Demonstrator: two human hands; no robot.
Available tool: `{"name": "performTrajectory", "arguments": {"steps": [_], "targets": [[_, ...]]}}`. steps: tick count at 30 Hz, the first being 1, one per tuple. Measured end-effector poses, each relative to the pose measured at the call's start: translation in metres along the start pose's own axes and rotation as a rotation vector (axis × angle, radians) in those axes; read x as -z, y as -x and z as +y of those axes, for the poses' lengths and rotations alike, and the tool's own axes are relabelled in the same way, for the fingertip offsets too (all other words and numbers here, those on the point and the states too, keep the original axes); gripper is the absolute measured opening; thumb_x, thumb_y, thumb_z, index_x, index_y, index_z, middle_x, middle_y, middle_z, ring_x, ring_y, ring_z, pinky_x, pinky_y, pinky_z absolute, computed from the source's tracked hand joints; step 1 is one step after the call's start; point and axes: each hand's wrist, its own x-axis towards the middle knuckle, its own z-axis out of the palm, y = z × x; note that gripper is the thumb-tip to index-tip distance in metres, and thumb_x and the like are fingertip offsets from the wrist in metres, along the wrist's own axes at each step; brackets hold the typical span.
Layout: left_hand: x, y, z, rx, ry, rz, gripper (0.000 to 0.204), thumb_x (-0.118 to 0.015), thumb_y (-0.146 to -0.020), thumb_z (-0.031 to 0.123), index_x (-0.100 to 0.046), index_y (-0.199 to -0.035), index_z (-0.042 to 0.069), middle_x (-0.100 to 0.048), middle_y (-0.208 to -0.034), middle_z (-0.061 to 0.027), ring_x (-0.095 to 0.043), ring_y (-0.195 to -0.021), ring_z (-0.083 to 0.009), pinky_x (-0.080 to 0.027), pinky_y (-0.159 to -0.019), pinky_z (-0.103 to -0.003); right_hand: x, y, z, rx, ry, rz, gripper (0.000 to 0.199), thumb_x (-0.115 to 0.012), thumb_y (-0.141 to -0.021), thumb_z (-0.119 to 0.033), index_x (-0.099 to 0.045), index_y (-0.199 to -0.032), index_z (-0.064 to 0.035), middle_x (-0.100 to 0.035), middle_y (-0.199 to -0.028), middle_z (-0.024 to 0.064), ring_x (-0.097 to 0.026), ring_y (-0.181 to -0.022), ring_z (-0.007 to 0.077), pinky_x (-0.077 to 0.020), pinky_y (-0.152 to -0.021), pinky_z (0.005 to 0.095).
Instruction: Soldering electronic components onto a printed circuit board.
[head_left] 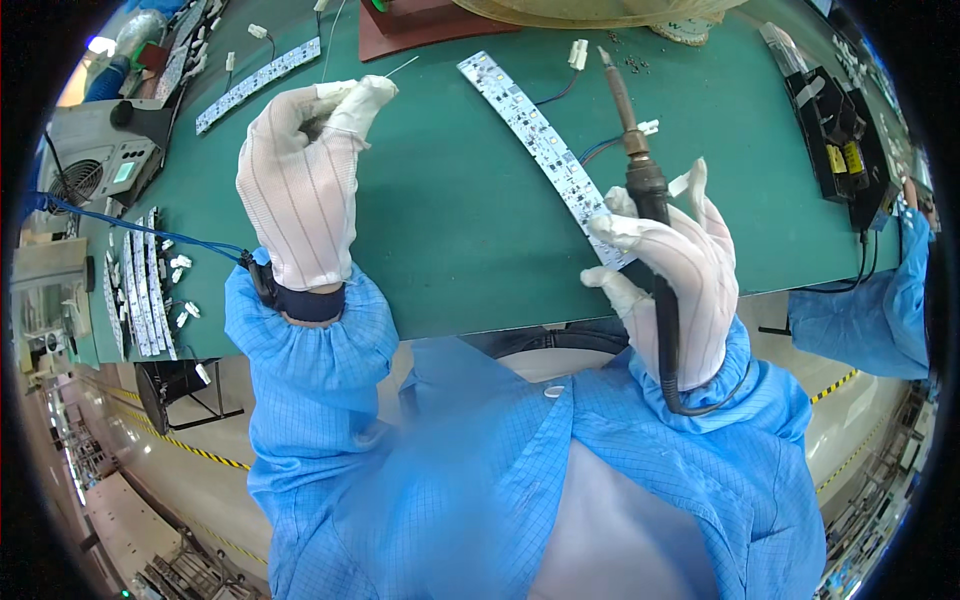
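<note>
Beyond a blue coat [470,470], thin silvery wire [403,67] is pinched by the white-gloved left hand [308,190], and a black soldering iron [648,188] clasped by the right hand [706,270] beside a white circuit strip [545,145]. A grey instrument's [112,158] display [125,172] is illegible.

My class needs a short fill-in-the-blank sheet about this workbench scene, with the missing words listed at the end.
1. The right hand holds a soldering ____.
2. The left hand pinches a thin wire and has a dark band around its ____.
3. The tabletop is coloured ____.
4. The sleeves on both of the wearer's arms are coloured ____.

Missing words: iron; wrist; green; blue.
</note>
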Motion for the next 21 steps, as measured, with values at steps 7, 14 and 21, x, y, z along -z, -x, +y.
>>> {"name": "performTrajectory", "arguments": {"steps": [7,14,21], "targets": [[0.002,-0.002,0.000,-0.003,0.012,0.071,0.024,-0.078,-0.076,0.026,-0.069,-0.083,0.005,-0.064,-0.070,-0.0055,-0.057,-0.058,-0.0142,-0.045,-0.059,-0.028,0.008,0.009,0.021,0.001,-0.070,-0.019,0.048,-0.077,-0.066,-0.001,-0.054,-0.107,-0.0031,-0.068,-0.102,0.0120,-0.064,-0.104,0.0297,-0.0436,-0.098,0.0488],[0.002,-0.002,-0.004,-0.008,-0.039,0.114,0.024,-0.079,-0.075,0.025,-0.070,-0.085,0.004,-0.064,-0.073,-0.0040,-0.055,-0.059,-0.0123,-0.045,-0.058,-0.027,0.007,0.001,0.033,0.058,-0.205,-0.015,0.045,-0.071,-0.068,0.009,-0.054,-0.108,-0.0002,-0.067,-0.104,0.0152,-0.064,-0.104,0.0321,-0.0482,-0.094,0.0430],[0.000,0.001,-0.002,0.011,-0.042,0.113,0.024,-0.079,-0.075,0.024,-0.070,-0.087,0.004,-0.064,-0.075,-0.0041,-0.055,-0.060,-0.0116,-0.045,-0.058,-0.026,0.000,-0.003,0.036,0.037,-0.184,-0.018,0.041,-0.068,-0.071,0.011,-0.055,-0.108,0.0003,-0.067,-0.107,0.0154,-0.064,-0.104,0.0316,-0.0497,-0.092,0.0401]]}}
